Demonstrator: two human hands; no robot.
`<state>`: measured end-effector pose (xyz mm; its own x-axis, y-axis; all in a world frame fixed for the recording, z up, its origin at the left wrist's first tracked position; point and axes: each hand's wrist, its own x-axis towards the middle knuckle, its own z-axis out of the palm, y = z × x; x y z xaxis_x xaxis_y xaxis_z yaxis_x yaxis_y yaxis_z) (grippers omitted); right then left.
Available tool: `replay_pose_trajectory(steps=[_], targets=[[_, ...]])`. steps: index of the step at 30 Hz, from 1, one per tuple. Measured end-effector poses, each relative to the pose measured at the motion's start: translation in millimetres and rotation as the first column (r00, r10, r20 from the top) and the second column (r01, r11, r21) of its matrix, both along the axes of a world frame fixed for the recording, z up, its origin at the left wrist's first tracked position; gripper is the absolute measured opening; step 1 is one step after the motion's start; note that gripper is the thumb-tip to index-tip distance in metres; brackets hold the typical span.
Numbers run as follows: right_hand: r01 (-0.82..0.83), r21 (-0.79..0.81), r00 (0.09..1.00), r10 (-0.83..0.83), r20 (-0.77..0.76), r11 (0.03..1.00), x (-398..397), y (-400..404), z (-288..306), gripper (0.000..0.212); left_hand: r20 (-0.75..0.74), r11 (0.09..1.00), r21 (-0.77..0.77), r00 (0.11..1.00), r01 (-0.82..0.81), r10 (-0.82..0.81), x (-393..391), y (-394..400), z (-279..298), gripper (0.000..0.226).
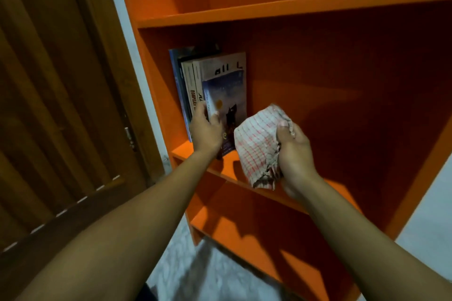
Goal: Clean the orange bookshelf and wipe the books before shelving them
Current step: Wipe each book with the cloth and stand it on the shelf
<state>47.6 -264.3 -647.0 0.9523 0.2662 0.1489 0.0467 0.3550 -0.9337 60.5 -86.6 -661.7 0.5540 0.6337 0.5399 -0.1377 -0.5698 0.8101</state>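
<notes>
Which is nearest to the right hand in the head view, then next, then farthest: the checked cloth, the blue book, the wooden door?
1. Checked cloth: bunched in the grip of the right hand.
2. Blue book: to its left on the shelf, held by the left hand.
3. Wooden door: far left, beyond the orange bookshelf.

Little lettering you can read on the books

You can make out "all L" in large black letters on the white book cover [226,65], and a partial "OMPILA…" running down a white spine [192,90]; the rest is too blurred.
</notes>
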Motion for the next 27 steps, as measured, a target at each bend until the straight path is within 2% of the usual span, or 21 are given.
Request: replay_pose_trajectory(steps=[2,5,6,9,13,16,21,27], targets=[[0.009,0.017,1.000,-0.009,-0.020,1.000,1,1,-1,0.022,-0.136,0.996,0.089,0.991,0.002,0.010,-5,8,-9,0.011],[0.008,0.029,1.000,-0.007,-0.027,1.000,1,2,0,0.021,-0.282,0.997,0.079,0.959,-0.009,0.031,-11,15,-14,0.031],[0.005,0.030,1.000,-0.004,-0.028,1.000,0,2,0,0.021,-0.298,0.997,0.070,0.954,-0.013,0.033,-12,15,-14,0.031],[-0.005,0.017,1.000,0.005,-0.023,1.000,1,0,3,0.022,-0.283,0.998,0.050,0.958,-0.037,0.050,-7,15,-10,0.012],[-0.011,0.002,1.000,0.011,-0.017,1.000,6,-3,2,0.024,-0.301,0.993,0.058,0.946,-0.106,0.119,8,9,-4,0.006],[-0.021,-0.013,1.000,0.021,-0.022,1.000,9,-6,1,0.025,-0.300,0.981,-0.013,0.936,-0.195,0.183,20,5,-1,0.024],[-0.004,-0.023,0.999,0.003,-0.047,1.000,15,-8,-3,0.026,-0.303,0.933,-0.158,0.915,-0.322,0.265,32,-1,-1,0.024],[-0.005,-0.003,0.996,0.005,-0.084,1.000,16,-5,-6,0.027,-0.321,0.922,-0.173,0.904,-0.348,0.281,31,-6,1,0.025]])
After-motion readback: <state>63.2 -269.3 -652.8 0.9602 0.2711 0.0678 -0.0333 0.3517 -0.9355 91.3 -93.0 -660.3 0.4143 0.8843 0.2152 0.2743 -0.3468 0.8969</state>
